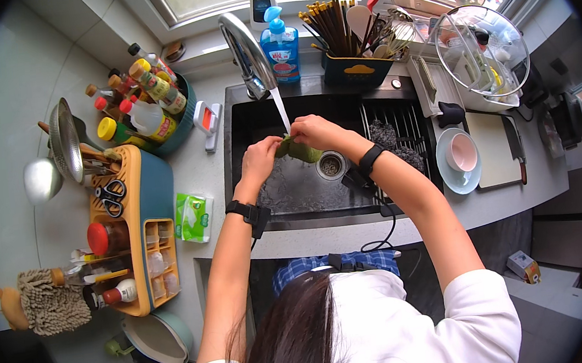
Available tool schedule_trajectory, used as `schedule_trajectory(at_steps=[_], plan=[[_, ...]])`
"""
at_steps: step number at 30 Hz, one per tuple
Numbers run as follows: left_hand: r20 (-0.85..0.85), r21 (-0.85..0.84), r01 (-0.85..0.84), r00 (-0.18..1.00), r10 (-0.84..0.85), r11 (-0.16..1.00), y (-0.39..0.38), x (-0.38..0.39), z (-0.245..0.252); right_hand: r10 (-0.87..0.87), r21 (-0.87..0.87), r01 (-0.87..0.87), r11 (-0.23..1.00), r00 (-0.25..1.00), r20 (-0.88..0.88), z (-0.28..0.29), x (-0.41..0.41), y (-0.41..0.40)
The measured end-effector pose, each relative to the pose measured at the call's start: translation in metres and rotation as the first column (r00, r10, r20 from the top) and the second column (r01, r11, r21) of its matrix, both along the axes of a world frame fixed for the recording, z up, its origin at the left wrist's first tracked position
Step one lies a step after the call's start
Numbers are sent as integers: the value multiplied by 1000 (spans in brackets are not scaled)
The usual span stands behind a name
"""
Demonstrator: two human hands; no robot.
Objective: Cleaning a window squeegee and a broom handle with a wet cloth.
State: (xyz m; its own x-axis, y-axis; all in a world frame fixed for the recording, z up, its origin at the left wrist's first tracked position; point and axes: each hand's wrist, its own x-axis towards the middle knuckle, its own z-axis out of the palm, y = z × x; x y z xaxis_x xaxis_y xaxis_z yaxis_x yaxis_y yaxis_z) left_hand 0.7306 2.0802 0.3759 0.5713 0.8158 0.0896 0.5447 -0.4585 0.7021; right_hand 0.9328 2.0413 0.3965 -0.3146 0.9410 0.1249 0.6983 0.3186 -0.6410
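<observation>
Both of my hands are over the dark sink, near the stream of water from the chrome faucet. Between them they hold a green cloth, pinched at its upper edge, with its lower part hanging into the basin. My left hand grips the left corner of the cloth. The fingers of my right hand are closed on it just under the stream. The metal drain strainer lies to the right of the cloth. Dark gray scrubbers or cloths rest on the rack at the sink's right side.
Left of the sink stand a tissue pack, a utensil organizer and a tub of bottles. A blue soap bottle and a chopstick holder stand behind. To the right are a pink bowl on a plate, a cutting board and a knife.
</observation>
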Motion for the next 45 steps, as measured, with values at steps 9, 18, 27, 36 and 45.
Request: schedule_trajectory(at_steps=[9,18,27,36,45], plan=[[-162,102,74,985,-57,992,-1,12,-1,53,18,-55,998,991,122,11,-6,10],[182,-280,102,982,-51,955,3,14,-2,-131,-106,112,988,973,-191,7,-14,4],[299,-76,210,938,-178,975,9,12,-4,-107,65,96,993,978,181,10,-11,-2],[242,171,175,947,-213,970,15,18,13,32,-331,85,940,942,333,14,11,5],[-239,-141,130,958,-161,981,21,1,13,-168,-404,117,907,981,-93,4,32,18]])
